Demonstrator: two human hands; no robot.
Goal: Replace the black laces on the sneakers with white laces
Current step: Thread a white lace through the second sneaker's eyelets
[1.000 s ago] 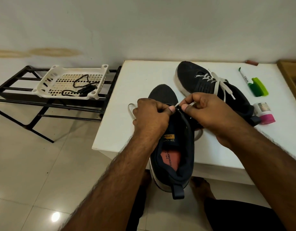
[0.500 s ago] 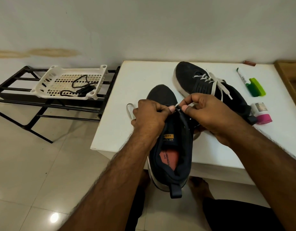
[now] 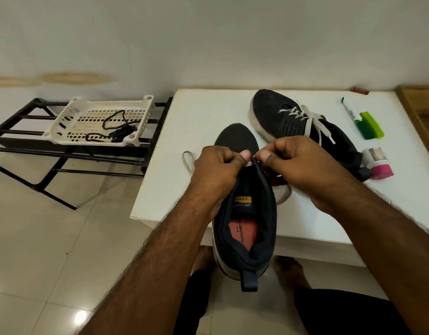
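White lace (image 3: 188, 158) pinched at near sneaker (image 3: 249, 213) by left hand (image 3: 215, 170), apparently right hand (image 3: 303, 165) too.

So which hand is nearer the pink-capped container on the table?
Right. The right hand works at the held sneaker just left of the pink-capped container; the left hand is farther left, across the sneaker's opening.

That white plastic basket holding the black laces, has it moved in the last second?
No. The white plastic basket sits at the same spot on the black metal rack; only the head camera shifted slightly.
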